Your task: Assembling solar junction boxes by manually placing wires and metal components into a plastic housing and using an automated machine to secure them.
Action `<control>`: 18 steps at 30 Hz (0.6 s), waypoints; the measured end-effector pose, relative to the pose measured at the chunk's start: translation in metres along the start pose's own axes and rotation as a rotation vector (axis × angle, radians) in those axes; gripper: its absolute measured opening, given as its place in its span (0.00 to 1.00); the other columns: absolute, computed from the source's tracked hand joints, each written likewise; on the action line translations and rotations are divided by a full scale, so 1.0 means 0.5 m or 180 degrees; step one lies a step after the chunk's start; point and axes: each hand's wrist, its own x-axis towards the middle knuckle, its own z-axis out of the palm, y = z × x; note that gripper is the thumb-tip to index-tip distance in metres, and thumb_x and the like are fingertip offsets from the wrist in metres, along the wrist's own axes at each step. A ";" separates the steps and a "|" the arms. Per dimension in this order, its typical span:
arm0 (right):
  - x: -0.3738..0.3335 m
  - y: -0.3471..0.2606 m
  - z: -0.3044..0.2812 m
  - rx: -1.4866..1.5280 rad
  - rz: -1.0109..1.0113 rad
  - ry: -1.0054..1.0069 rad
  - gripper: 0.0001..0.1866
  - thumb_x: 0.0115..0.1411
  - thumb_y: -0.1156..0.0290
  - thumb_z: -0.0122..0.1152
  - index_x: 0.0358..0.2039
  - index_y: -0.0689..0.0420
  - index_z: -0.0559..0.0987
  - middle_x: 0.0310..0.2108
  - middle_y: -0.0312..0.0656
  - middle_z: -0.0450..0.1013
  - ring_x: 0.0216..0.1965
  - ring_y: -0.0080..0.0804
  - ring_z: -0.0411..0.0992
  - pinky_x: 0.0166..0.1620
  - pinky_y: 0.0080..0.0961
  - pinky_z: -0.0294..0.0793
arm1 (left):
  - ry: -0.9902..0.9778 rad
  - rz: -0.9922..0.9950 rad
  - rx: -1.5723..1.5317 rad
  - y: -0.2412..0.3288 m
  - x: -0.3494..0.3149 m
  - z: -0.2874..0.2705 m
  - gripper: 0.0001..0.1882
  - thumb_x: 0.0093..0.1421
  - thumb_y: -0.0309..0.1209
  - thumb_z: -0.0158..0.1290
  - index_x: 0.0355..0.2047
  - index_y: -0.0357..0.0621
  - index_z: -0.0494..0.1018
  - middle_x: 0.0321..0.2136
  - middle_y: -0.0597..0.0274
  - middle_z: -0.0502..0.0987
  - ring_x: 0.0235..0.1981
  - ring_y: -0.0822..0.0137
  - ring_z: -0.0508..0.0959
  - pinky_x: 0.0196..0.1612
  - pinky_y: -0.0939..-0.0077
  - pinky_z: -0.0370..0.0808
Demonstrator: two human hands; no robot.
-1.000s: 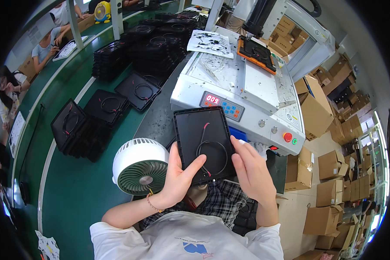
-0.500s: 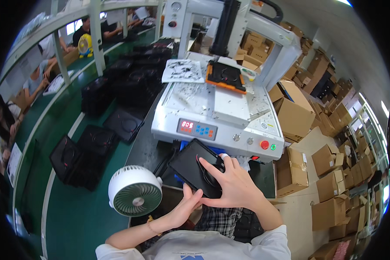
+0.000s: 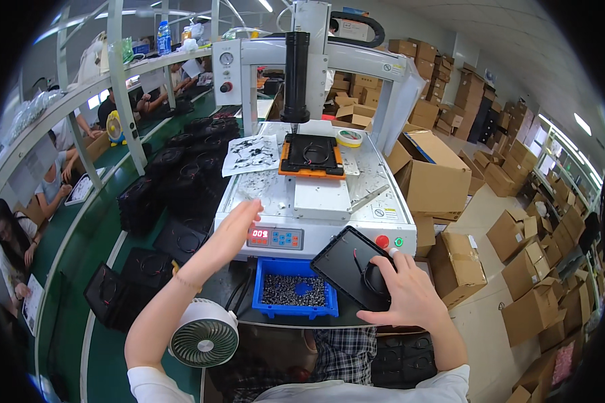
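Note:
My right hand (image 3: 408,290) grips a flat black rectangular panel (image 3: 343,260) with a coiled black cable on it. The panel is tilted against the front right of a white bench machine (image 3: 242,201). My left hand (image 3: 234,232) is raised over the machine's front edge beside the control panel (image 3: 274,238), fingers stretched out and nothing in them. On the machine bed, an orange fixture (image 3: 312,174) bears another black panel (image 3: 306,149) with a cable, below a black vertical cylinder (image 3: 296,77).
A blue bin (image 3: 296,310) of small metal parts sits below the machine front. Left of it stands a white fan (image 3: 205,336). Several black panels (image 3: 148,265) lie on the green bench (image 3: 124,352). Cardboard boxes (image 3: 457,269) stand at right; co-workers sit at far left.
My left hand has let go of the panel and moved up and left toward the machine. My right hand has carried the panel rightward. The view has tilted up, and the blue bin is uncovered.

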 end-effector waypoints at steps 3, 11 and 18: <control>-0.018 0.015 -0.007 -0.0114 0.0086 -0.0021 0.48 0.39 0.36 0.68 0.52 0.58 0.69 0.45 0.57 0.65 0.47 0.54 0.66 0.47 0.42 0.69 | 0.0226 -0.0073 -0.0032 -0.014 0.099 0.013 0.30 0.67 0.56 0.38 0.47 0.39 0.70 0.40 0.59 0.72 0.44 0.67 0.71 0.49 0.70 0.70; -0.059 0.056 -0.017 -0.0203 0.0444 0.0018 0.47 0.38 0.35 0.68 0.50 0.59 0.72 0.49 0.58 0.66 0.50 0.56 0.66 0.49 0.43 0.69 | 0.1226 0.1128 0.1241 -0.035 0.327 0.047 0.28 0.67 0.47 0.40 0.27 0.30 0.73 0.25 0.40 0.76 0.32 0.44 0.75 0.43 0.54 0.65; -0.083 0.094 -0.037 -0.0236 0.0657 0.0264 0.48 0.36 0.38 0.70 0.49 0.63 0.72 0.49 0.57 0.66 0.49 0.54 0.68 0.48 0.40 0.71 | 0.0974 0.0749 0.1534 -0.043 0.415 0.068 0.31 0.65 0.54 0.38 0.40 0.36 0.75 0.39 0.39 0.76 0.47 0.37 0.71 0.54 0.47 0.61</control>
